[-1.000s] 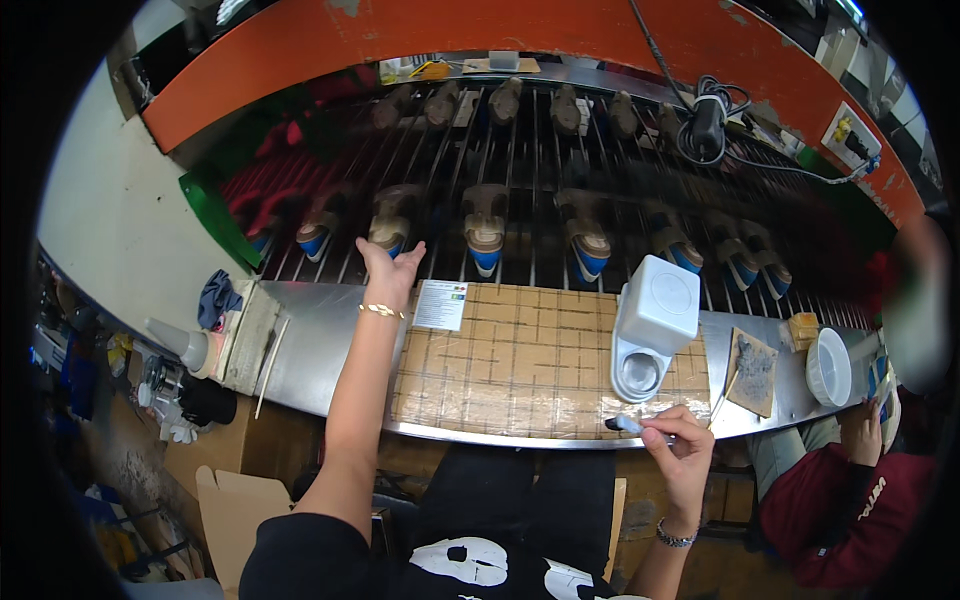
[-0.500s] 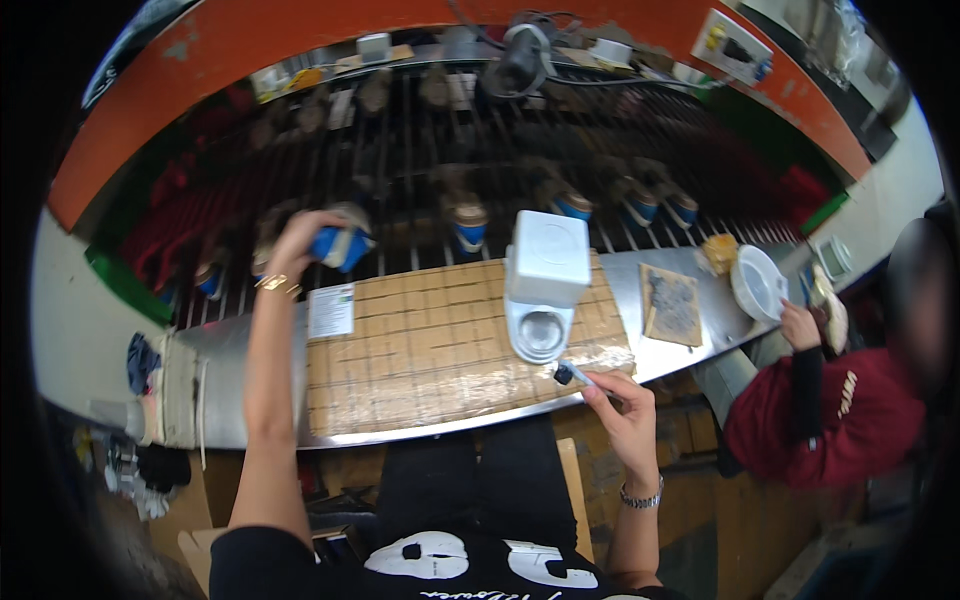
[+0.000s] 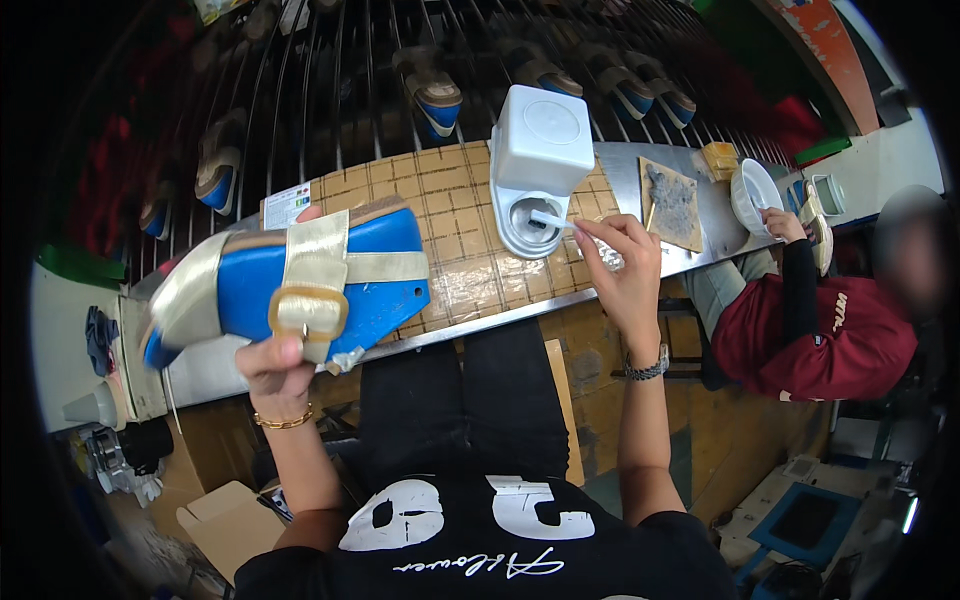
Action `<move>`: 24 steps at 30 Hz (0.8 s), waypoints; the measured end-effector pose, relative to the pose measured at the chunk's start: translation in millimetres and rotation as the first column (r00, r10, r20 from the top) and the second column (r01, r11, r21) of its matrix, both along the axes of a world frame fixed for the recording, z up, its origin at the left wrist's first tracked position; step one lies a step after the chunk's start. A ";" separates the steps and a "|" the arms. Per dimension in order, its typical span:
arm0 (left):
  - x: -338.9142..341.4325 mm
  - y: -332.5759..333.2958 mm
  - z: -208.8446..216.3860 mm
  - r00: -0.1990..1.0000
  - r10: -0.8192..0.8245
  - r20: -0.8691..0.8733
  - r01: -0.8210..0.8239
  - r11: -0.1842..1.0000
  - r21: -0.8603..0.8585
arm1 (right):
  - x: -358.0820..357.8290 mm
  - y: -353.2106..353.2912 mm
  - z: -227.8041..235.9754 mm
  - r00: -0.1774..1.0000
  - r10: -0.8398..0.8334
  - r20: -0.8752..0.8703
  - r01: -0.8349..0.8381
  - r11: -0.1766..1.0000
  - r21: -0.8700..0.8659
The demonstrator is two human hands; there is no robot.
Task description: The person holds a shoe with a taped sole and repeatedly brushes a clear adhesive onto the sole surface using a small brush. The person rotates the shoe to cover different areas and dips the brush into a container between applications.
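In my left hand (image 3: pixel 275 372) is a gold sandal upper (image 3: pixel 318 258) with a large buckle, fitted over a blue shoe last (image 3: pixel 385 305). The fingers grip it around the strap and buckle, and it lies on its side above the left part of the board. Between thumb and fingers, my right hand (image 3: pixel 625 275) pinches a small brush (image 3: pixel 552 219) by its pale handle. Its dark tip is in the round cup (image 3: pixel 522 238) at the foot of a white dispenser (image 3: pixel 543 140). Whether the tip touches liquid I cannot tell.
The dispenser stands on a taped cardboard sheet (image 3: pixel 460 240) over a metal bench. Behind runs a rack of bars (image 3: pixel 340 90) with several shoes on blue lasts. At right, a stained board (image 3: pixel 672 203), a white bowl (image 3: pixel 752 195) and a co-worker in a maroon top (image 3: pixel 800 335).
My left hand has brought the sandal on its last from the rack toward me, over the bench. The brush in my right hand has moved into the cup. The view has tilted lower.
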State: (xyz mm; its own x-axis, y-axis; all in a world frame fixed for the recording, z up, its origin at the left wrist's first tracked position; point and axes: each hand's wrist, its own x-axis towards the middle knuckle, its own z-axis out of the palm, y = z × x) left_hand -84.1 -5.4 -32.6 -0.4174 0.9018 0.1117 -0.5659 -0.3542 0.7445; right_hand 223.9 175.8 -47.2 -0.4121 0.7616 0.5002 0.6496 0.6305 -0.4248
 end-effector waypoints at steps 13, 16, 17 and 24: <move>24.8 -19.4 48.3 0.976 0.062 0.209 -0.122 0.950 0.287 | -1.8 -4.1 0.7 0.994 -0.002 -0.110 -0.019 0.982 -0.188; 39.8 -12.6 50.9 0.882 0.353 -0.312 -0.369 0.929 0.010 | 6.1 0.5 -24.5 0.903 -0.107 -0.416 -0.163 0.811 -0.562; 47.0 -10.1 41.1 0.789 0.413 -0.456 -0.431 0.900 0.069 | 8.9 1.8 -17.2 0.940 -0.132 -0.313 -0.132 0.708 -0.694; 89.8 -20.5 -11.8 0.747 0.164 -0.645 -0.326 0.935 -0.141 | 13.3 10.8 17.2 0.951 0.050 -0.305 -0.192 0.869 -0.456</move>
State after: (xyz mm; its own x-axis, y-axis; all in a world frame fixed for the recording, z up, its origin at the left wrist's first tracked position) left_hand 5.6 -25.9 -44.4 -0.5411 0.8100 0.2262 0.1243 -0.1890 0.9741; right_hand 237.2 186.6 -30.0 -0.4172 0.8874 0.1961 0.3937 0.3710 -0.8410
